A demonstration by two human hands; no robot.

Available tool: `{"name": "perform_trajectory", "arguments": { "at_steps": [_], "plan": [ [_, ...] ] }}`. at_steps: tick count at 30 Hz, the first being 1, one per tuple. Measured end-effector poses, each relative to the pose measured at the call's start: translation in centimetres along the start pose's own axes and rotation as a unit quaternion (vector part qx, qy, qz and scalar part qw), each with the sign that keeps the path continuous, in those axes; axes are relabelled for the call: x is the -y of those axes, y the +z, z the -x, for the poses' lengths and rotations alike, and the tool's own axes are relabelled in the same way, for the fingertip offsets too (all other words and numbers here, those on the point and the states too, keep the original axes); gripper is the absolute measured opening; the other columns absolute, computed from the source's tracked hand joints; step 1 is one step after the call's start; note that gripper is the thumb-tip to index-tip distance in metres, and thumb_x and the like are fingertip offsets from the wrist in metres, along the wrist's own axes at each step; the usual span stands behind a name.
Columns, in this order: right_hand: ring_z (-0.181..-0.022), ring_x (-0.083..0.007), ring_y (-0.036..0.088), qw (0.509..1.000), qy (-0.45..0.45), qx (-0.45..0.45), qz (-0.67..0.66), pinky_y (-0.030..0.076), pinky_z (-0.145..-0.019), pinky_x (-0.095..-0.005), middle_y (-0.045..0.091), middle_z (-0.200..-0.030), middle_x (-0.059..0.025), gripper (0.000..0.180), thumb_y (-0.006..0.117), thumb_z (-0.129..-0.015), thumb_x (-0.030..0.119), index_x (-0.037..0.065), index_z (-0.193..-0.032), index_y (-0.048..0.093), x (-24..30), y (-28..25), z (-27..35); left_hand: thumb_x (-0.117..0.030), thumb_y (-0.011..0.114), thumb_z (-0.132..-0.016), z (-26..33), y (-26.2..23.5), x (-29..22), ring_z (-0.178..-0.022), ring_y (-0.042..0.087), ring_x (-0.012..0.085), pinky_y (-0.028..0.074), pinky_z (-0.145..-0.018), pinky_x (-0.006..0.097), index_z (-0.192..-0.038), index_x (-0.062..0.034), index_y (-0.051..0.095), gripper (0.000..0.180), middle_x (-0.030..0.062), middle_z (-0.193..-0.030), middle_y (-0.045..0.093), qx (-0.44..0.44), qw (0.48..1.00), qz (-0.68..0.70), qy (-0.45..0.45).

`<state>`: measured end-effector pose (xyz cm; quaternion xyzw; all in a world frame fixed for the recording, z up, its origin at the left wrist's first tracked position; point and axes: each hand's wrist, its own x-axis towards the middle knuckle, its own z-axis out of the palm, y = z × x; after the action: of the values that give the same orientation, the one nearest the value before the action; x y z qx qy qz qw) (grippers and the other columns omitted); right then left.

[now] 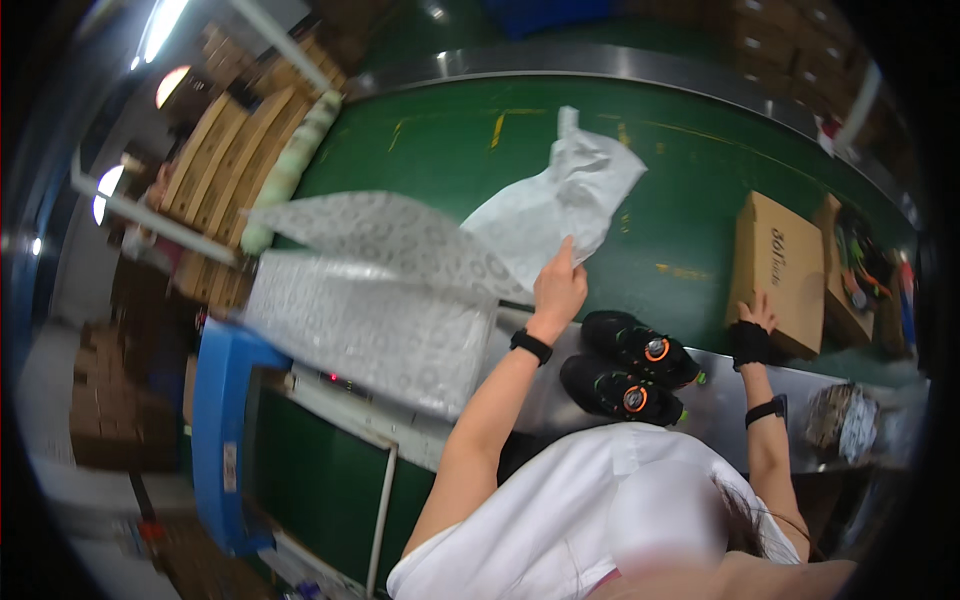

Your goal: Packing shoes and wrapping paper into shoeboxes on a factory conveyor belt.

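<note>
Head view, looking down at a packing station. A broad green conveyor belt [440, 150] with a curved steel rim fills the upper field. In front of it lies the steel counter [720, 400], and below left stands a blue-framed machine [215, 420].

A stack of flat brown cardboard sheets [225, 155] leans at upper left, with a pale green roll [290, 165] just beside its right edge. Sheets of grey-white patterned tissue paper [370, 310] are spread over the left end of the counter.

A closed brown cardboard shoebox [780, 270], rectangular and bearing dark printed script on its lid, lies on the belt at right. Just beyond it sits an open brown carton [850, 290] holding dark and multicoloured items that are too small to identify. A crumpled wad of patterned paper [840, 420] rests at the counter's right end.

A white crumpled sheet of wrapping paper [570, 195] is raised over the belt. The left hand [558, 285] pinches its lower edge, fingers closed on the paper. The right hand [752, 335], wearing a black wrist wrap, lies open with fingers spread against the near edge of the shoebox, gripping nothing.

A pair of black sports shoes with orange dial closures [630, 370] sits on the counter between the two forearms, apart from both hands.
</note>
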<state>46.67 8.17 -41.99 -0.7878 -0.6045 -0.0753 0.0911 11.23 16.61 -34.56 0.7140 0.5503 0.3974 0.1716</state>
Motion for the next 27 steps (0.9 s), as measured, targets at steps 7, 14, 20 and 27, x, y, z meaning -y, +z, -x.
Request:
{"name": "perform_trajectory", "arguments": {
  "at_steps": [7, 14, 20, 27],
  "plan": [
    [-0.112, -0.0312, 0.038, 0.956, -0.052, -0.247, -0.147, 0.029, -0.082, -0.0481, 0.037, -0.122, -0.0197, 0.032, 0.053, -0.052, 0.001, 0.005, -0.083, 0.059, 6.8, -3.9, -1.0, -0.008, 0.047, -0.076, -1.6, 5.2, -3.6, -0.082, 0.053, 0.0421, 0.043, -0.071, 0.042, -0.109, 0.0137, 0.042, 0.04, 0.0324, -0.09, 0.052, 0.034, 0.995, 0.063, 0.063],
    [-0.112, -0.0354, 0.038, 0.917, -0.092, -0.204, -0.331, 0.031, -0.088, -0.043, 0.037, -0.123, -0.0238, 0.033, 0.055, -0.054, 0.001, 0.001, -0.087, 0.056, 10.5, -10.2, 1.0, -0.011, 0.041, -0.079, 0.8, 10.9, -6.3, -0.084, 0.052, 0.0402, 0.042, -0.07, 0.044, -0.118, 0.0052, 0.035, 0.043, 0.0261, -0.095, 0.05, 0.206, 0.978, -0.004, 0.019],
    [-0.108, -0.031, 0.045, 0.838, -0.025, -0.245, -0.488, 0.035, -0.089, -0.0353, 0.042, -0.121, -0.022, 0.026, 0.054, -0.062, 0.007, 0.001, -0.087, 0.056, 8.8, -15.4, -0.3, -0.009, 0.039, -0.078, 1.9, 11.4, 2.5, -0.08, 0.052, 0.0405, 0.042, -0.068, 0.044, -0.111, 0.0061, 0.042, 0.037, 0.0251, -0.087, 0.052, 0.16, 0.986, -0.043, -0.036],
    [-0.103, -0.018, 0.048, 0.629, 0.134, -0.261, -0.72, 0.04, -0.086, -0.0293, 0.052, -0.11, -0.0128, 0.029, 0.054, -0.077, 0.011, -0.003, -0.102, 0.053, 0.3, -16.0, -1.8, -0.01, 0.039, -0.08, -1.4, 7.0, 0.7, -0.074, 0.051, 0.0396, 0.042, -0.066, 0.043, -0.108, 0.0075, 0.043, 0.034, 0.0242, -0.086, 0.052, 0.052, 0.997, -0.056, 0.011]
  ]
}}
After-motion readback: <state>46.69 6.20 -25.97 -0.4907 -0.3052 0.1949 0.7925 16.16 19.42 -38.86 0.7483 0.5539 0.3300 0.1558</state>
